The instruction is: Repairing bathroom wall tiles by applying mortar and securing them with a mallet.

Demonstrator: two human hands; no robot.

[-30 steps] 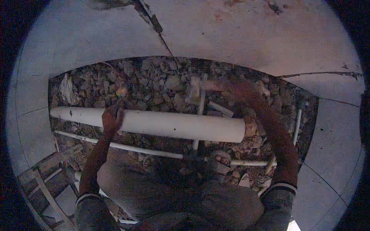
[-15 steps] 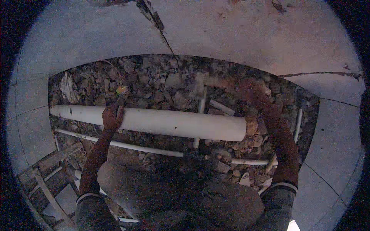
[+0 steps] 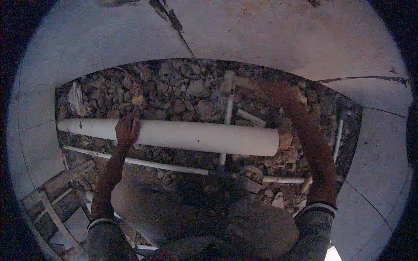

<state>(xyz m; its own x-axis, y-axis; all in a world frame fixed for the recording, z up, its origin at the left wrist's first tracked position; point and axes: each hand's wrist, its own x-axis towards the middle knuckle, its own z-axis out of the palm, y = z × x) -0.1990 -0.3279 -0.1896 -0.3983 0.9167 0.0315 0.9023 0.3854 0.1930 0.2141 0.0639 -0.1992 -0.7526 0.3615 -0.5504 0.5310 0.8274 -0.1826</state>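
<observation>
My left hand is closed on top of a thick white pipe lying across the rubble. What it grips is unclear; a small dark piece with a yellow part shows just beyond the fingers. My right hand, smeared by motion, grips what looks like a hammer by its handle, raised beyond the pipe toward the far side. Beneath the hammer a thinner white pipe crosses under the thick one, beside a short loose offcut.
Large pale slabs border the rubble pit. Thin pipes run near my feet and along the right side. A white crumpled scrap lies at left. A slatted wooden frame sits lower left.
My right hand and the hammer have moved up the picture, away from my body. My left hand stays at about the same spot on the thick pipe.
</observation>
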